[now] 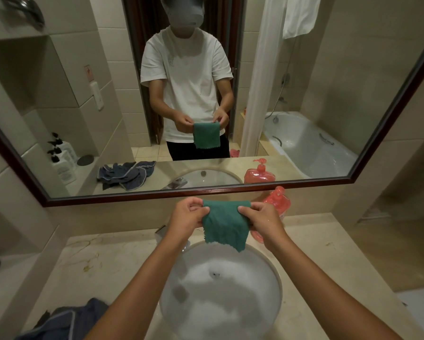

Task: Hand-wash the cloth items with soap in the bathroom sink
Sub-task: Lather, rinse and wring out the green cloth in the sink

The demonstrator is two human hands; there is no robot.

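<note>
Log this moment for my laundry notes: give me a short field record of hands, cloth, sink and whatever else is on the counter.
left hand: pinches green cloth's top corner
right hand: pinches the other top corner
green cloth: hangs spread above the sink
sink: round, white, suds inside
soap bottle: pink, behind right hand
blue cloths: heaped on counter, near left

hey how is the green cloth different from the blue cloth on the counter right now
The green cloth is held up above the sink, pinched at its top edge by the left hand and right hand; the blue cloth lies on the counter, untouched. The green cloth hangs spread out; the blue cloth sits crumpled in a heap. The blue cloth has pale edging; the green cloth is plain with a zigzag edge. Both are small cloths.
</note>
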